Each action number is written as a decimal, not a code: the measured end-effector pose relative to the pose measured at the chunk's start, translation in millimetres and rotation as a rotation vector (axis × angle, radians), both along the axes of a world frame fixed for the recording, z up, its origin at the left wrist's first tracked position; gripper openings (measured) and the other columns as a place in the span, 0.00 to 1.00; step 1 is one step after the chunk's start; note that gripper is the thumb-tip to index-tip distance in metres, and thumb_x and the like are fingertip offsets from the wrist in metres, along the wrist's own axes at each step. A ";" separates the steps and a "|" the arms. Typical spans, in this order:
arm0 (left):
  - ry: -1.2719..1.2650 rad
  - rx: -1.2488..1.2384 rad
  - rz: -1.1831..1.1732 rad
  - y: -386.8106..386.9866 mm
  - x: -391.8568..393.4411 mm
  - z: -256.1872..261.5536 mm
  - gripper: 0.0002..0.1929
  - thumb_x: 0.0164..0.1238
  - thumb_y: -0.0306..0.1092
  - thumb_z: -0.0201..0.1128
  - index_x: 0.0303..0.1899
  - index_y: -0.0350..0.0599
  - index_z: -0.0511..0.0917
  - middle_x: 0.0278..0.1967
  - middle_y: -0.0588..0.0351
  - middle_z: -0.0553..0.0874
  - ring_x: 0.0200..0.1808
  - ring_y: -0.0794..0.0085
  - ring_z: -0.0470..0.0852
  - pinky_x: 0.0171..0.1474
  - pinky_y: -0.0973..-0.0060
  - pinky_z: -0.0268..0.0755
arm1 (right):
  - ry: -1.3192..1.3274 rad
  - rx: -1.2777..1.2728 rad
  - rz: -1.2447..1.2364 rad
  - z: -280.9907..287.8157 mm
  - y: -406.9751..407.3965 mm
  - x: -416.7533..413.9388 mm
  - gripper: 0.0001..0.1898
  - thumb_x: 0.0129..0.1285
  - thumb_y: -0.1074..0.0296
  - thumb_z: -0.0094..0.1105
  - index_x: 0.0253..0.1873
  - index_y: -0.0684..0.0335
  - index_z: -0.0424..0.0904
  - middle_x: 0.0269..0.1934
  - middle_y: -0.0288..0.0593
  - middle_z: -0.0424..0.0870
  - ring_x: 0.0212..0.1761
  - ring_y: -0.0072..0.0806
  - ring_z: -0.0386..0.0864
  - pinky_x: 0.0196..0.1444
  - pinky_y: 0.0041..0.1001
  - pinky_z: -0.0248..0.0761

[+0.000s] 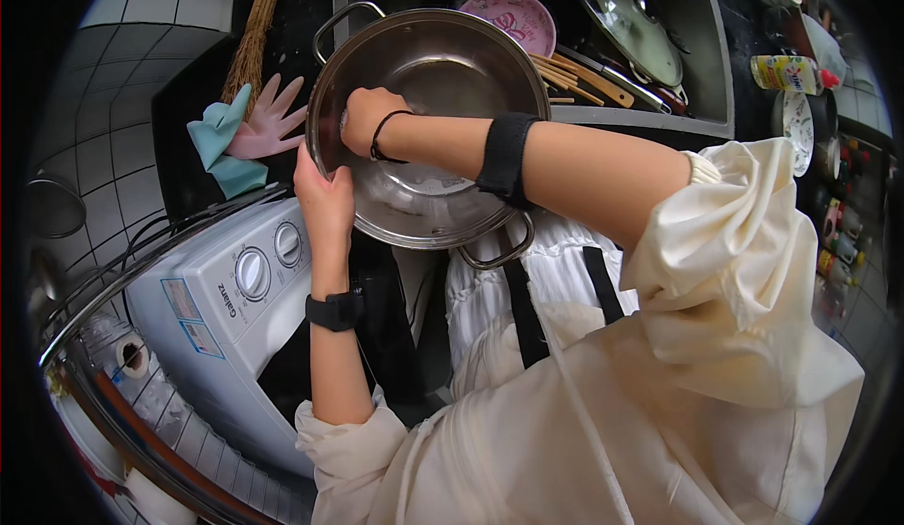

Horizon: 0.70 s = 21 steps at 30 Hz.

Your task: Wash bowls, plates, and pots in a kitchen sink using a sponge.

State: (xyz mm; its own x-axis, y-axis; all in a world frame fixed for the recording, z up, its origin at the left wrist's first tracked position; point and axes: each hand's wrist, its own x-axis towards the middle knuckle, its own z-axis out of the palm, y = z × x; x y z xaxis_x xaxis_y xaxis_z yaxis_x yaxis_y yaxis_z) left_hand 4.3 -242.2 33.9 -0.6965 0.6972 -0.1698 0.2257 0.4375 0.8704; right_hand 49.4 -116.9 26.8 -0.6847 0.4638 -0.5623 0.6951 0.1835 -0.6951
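Note:
A wide stainless steel pot [459, 87] with two loop handles is tilted with its inside facing me, over the near edge of the sink. My left hand [326, 189] grips its rim at the lower left, thumb at the inner edge. Inside the pot, my right hand [374, 121] is curled against the left inner wall. A small pale, foamy-looking bit shows beside its knuckles; what it is cannot be made out. Some whitish liquid or suds lies along the pot's lower inside.
The sink [720, 45] holds a pink bowl [512, 20], chopsticks [565, 76], a wooden utensil and a glass lid [632, 23]. Rubber gloves [226, 143] and a straw brush [256, 38] lie left. A detergent bottle [787, 74] is at right, a white Galanz appliance [212, 313] at lower left.

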 end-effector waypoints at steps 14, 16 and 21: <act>0.107 -0.043 0.035 7.5 5.9 2.7 0.27 0.51 0.16 0.49 0.57 0.34 0.68 0.45 0.46 0.81 0.41 0.71 0.82 0.41 0.77 0.75 | -0.064 -0.201 -0.517 15.1 12.4 -0.4 0.15 0.59 0.64 0.53 0.45 0.68 0.81 0.45 0.59 0.81 0.50 0.49 0.79 0.54 0.37 0.71; 0.079 0.009 0.029 8.3 6.2 3.3 0.26 0.50 0.15 0.48 0.57 0.34 0.69 0.45 0.46 0.81 0.41 0.71 0.82 0.41 0.77 0.75 | -0.134 -0.155 -0.577 -19.5 11.8 -7.4 0.15 0.59 0.63 0.52 0.43 0.69 0.81 0.45 0.59 0.81 0.49 0.50 0.79 0.53 0.39 0.71; 0.042 -0.034 0.012 10.4 7.9 4.9 0.24 0.50 0.15 0.48 0.53 0.32 0.70 0.42 0.47 0.82 0.41 0.71 0.82 0.41 0.77 0.75 | -0.041 -0.123 -0.590 20.6 7.8 2.6 0.08 0.56 0.67 0.59 0.37 0.64 0.83 0.40 0.54 0.84 0.46 0.45 0.82 0.48 0.35 0.76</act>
State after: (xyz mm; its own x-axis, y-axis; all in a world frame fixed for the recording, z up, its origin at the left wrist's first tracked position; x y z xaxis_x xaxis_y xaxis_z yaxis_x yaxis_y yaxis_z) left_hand 12.2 -231.7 38.8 -0.7117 0.6832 -0.1634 0.2564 0.4692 0.8450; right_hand 51.9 -109.2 47.4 -0.3083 0.6886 -0.6564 0.6818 -0.3212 -0.6572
